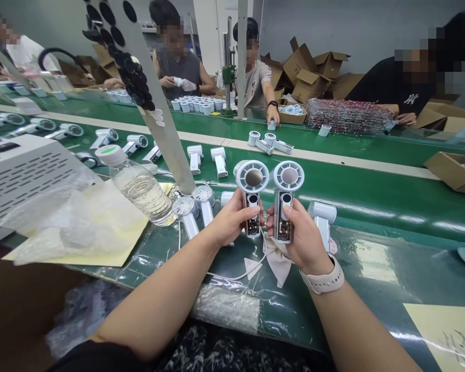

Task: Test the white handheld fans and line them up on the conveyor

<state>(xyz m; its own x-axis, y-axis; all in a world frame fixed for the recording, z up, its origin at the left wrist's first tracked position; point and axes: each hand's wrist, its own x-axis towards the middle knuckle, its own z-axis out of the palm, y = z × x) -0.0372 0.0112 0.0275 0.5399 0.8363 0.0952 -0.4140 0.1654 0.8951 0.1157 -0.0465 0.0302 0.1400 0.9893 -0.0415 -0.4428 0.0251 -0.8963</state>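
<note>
My left hand [238, 217] is closed round the handle of a pale blue handheld fan [251, 178], its round head up and the circuit board in its handle exposed. A second fan [289, 178] of the same kind stands upright in my right hand [300, 227], thumb on the front of its open handle. The two fans are side by side, a little apart. Below them a cloth [277, 258] and a white cable [232, 278] lie on the bench. Two more fans [189, 212] rest left of my left hand, and another [322, 217] is behind my right wrist.
A water bottle [139, 186] stands at left beside a yellow sheet with plastic bags [81, 222] and a vented metal box [31, 181]. A slanted post [158, 124] rises there. Several fans lie along the green conveyor [372, 170]. Co-workers sit across it; one reaches for a small part.
</note>
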